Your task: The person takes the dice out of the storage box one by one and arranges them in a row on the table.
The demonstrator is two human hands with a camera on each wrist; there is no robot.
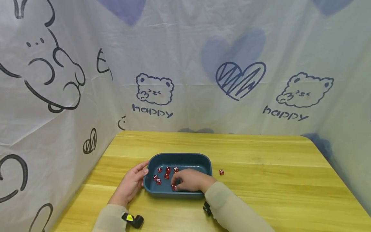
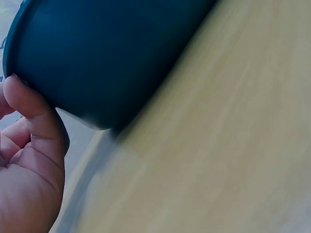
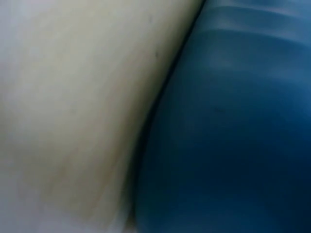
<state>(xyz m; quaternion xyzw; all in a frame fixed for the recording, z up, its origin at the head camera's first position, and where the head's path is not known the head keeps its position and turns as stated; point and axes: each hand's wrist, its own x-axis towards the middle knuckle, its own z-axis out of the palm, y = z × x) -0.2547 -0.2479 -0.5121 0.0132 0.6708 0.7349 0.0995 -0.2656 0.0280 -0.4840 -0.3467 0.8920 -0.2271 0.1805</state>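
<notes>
From my remote seat, starting at the left: my left hand (image 1: 131,183) rests against the left end wall of the dark blue rounded plastic tray (image 1: 153,158), fingers fairly straight and the thumb pressed flat on the wall; the left wrist view confirms the thumb (image 2: 34,109) touching the tray's outside, bracing it and not curled round anything.

Inside the tray lie several small red dice with white pips (image 1: 166,172), scattered across its left half. My right hand (image 1: 189,180) is down in the tray with its fingers bent over one red die (image 1: 173,187) near the front wall. I cannot tell whether the die is truly pinched or merely touched; the right wrist view is a blur of tray wall and tabletop.

Further right, a single stray red die (image 1: 221,172) sits on the yellow wooden table (image 1: 275,180), just beside the tray's right end.

The risks I judge from here: a shallow pinch could let the die slip and roll among the others, and a loose brace on the left could let the tray slide.
</notes>
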